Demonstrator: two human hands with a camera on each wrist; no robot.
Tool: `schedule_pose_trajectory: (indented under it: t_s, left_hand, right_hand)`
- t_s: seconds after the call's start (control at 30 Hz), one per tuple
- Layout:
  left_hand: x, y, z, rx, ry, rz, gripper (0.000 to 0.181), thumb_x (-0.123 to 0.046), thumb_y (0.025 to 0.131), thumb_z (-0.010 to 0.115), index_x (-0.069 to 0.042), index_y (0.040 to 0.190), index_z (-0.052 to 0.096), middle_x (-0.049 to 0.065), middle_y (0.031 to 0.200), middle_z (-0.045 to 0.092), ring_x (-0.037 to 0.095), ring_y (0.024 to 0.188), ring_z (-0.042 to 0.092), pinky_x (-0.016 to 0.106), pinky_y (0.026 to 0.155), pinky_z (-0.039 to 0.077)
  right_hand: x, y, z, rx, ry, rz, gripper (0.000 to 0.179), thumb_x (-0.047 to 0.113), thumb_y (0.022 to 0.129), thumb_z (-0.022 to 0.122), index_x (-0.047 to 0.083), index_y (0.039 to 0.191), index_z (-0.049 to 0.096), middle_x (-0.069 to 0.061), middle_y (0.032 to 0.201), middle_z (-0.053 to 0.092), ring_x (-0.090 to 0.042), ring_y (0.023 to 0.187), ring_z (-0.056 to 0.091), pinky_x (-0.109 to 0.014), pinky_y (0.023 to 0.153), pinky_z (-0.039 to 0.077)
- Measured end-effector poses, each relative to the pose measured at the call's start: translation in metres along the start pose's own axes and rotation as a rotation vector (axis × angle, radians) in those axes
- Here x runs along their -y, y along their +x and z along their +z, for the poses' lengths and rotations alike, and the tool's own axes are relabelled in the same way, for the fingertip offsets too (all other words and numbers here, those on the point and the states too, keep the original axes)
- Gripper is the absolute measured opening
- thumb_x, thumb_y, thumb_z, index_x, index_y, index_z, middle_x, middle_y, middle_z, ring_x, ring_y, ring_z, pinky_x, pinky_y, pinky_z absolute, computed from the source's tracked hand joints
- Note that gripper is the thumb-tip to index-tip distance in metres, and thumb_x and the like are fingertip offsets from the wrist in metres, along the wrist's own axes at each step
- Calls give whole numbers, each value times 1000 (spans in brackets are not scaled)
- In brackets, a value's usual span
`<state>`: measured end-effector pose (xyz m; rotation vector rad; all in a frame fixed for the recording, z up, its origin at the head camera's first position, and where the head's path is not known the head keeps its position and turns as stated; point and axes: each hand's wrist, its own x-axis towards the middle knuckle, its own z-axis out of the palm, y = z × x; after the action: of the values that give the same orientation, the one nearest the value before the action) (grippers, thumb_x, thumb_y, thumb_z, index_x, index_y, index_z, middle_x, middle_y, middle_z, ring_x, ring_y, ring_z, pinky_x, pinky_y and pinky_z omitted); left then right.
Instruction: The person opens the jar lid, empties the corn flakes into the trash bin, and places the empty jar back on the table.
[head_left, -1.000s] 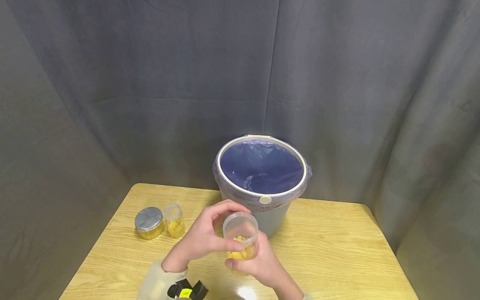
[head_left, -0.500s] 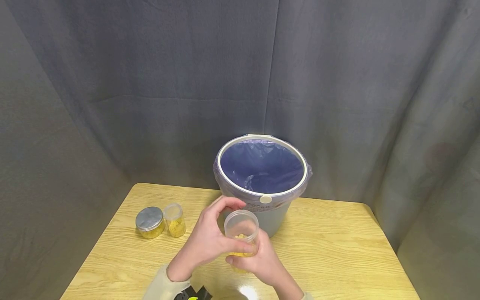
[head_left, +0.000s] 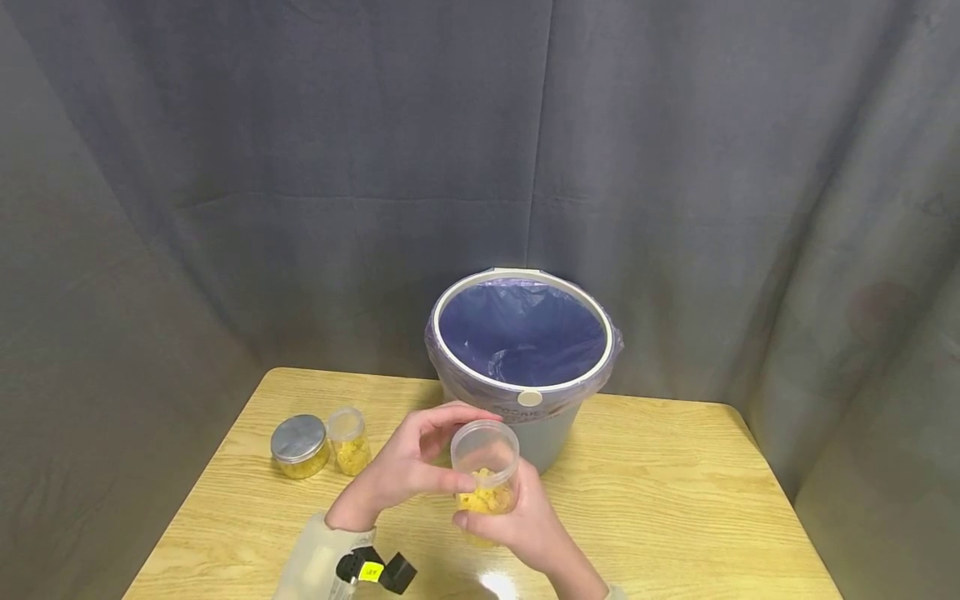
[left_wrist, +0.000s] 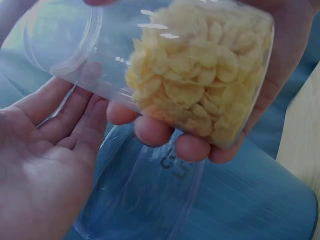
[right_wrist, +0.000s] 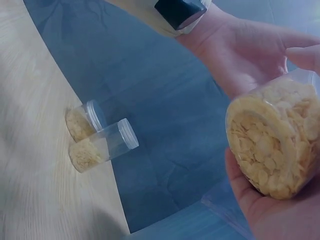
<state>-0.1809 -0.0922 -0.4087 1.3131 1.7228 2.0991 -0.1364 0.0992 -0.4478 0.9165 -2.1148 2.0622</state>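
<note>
In the head view a clear plastic jar (head_left: 486, 471), partly filled with yellow flakes, is held upright in front of the bin. My right hand (head_left: 528, 525) grips its lower part, the fingers wrapped under and behind it in the left wrist view. My left hand (head_left: 408, 467) is around the upper part, thumb on the near side and fingers on the far side. Through the translucent top end, the left fingertips (left_wrist: 90, 72) show right at the rim. The right wrist view shows the flakes (right_wrist: 262, 145) through the jar's base.
A squat jar with a silver lid (head_left: 298, 437) and a small clear jar (head_left: 348, 442), both holding yellow flakes, stand at the table's left. A grey bin (head_left: 551, 437) with a purple liner (head_left: 525, 333) stands at the back of the wooden table (head_left: 675, 483), before grey curtains.
My left thumb slid right across the jar's front, then back left; the left fingers lifted a little and came down again. My right hand and the jar have hardly moved.
</note>
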Motion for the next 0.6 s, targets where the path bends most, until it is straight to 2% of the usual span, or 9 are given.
schedule_pose_trajectory:
  t_s: [0.17, 0.37, 0.5, 0.6]
  left_hand:
    - [-4, -1, 4, -78, 106, -7, 56, -10, 80, 87, 3, 127, 61, 19, 122, 64, 30, 113, 61, 42, 104, 45]
    - [-13, -2, 16, -218, 277, -41, 58, -7, 67, 94, -8, 115, 62, 10, 108, 68, 30, 101, 63, 41, 96, 48]
    - [-19, -2, 28, -306, 384, -92, 64, -19, 63, 99, -15, 112, 58, 1, 106, 69, 23, 102, 64, 38, 98, 46]
    - [-23, -2, 34, -337, 433, -144, 71, -27, 61, 100, -19, 115, 55, -3, 109, 67, 19, 107, 62, 37, 100, 44]
  right_hand:
    - [-2, 1, 0, -14, -14, -11, 51, 6, 73, 84, 10, 119, 63, -10, 113, 67, -26, 107, 61, -35, 93, 50]
    - [-2, 0, 0, -23, -38, 11, 54, 9, 73, 85, 12, 122, 63, -8, 113, 67, -26, 103, 63, -36, 90, 52]
    - [-2, -1, 0, -39, -62, 20, 58, 10, 72, 85, 14, 126, 62, -6, 116, 67, -27, 106, 62, -39, 92, 51]
    - [-2, -1, 0, -46, -69, 17, 60, 10, 73, 85, 14, 128, 62, -6, 117, 67, -27, 106, 62, -39, 92, 51]
